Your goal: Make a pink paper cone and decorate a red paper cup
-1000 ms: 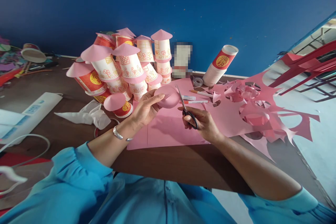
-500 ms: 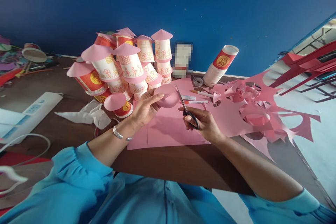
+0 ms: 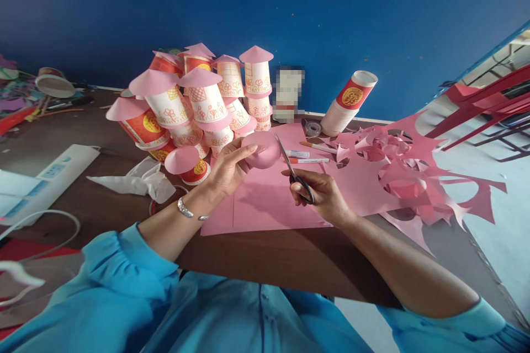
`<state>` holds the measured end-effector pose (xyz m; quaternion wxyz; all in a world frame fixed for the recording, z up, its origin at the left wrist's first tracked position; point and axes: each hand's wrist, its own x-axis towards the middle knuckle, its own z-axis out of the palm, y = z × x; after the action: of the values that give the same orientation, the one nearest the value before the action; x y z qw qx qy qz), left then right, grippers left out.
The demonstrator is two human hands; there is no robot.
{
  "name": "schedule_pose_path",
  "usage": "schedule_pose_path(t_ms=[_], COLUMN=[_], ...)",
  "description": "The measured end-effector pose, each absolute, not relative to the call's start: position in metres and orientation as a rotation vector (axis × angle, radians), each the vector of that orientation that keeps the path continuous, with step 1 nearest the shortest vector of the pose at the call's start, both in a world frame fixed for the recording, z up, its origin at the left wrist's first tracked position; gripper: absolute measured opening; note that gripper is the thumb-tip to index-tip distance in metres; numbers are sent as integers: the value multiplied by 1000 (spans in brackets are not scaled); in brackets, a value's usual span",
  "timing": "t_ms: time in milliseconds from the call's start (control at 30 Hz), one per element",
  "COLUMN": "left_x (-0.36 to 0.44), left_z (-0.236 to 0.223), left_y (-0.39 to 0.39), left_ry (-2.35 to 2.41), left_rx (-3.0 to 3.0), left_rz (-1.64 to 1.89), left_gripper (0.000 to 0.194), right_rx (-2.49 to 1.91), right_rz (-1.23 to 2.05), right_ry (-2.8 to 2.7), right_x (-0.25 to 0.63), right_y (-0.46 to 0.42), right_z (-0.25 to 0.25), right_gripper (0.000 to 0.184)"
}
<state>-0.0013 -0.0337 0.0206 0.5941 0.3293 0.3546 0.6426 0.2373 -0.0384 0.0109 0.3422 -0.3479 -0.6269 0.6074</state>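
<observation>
My left hand [image 3: 231,170] pinches a round pink paper disc [image 3: 268,152] by its left edge, thumb on top, above the table. In my right hand [image 3: 321,193] is a pair of scissors [image 3: 295,175] with black handles. Their blades point up and away, close to the right edge of the disc; I cannot tell whether they touch it. Beneath both hands lie large pink paper sheets [image 3: 265,215]. Just left of my left hand stands a short red paper cup [image 3: 197,172] with a pink cone roof.
Stacked paper cups with pink cone roofs [image 3: 206,102] fill the back left. Markers [image 3: 308,160], a tape roll [image 3: 313,128] and a leaning cup stack [image 3: 349,103] lie beyond my hands. Cut pink scraps [image 3: 406,176] spread right. At left are crumpled tissue [image 3: 153,181] and a white power strip [image 3: 58,176].
The pink disc has turned or tilted slightly in my left hand and shows rounder. My right hand and the scissors have barely moved.
</observation>
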Motion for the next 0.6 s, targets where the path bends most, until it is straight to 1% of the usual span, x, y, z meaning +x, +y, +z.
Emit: schedule_pose_path(t_ms=[600], left_x=[-3], left_z=[25], left_y=[-33], left_ry=[848], left_rx=[772], left_rz=[1517], left_gripper=[30], right_rx=[-900], right_rz=[1608], right_ry=[-1614], right_x=[239], right_y=[-37], right_z=[7], right_gripper=[56])
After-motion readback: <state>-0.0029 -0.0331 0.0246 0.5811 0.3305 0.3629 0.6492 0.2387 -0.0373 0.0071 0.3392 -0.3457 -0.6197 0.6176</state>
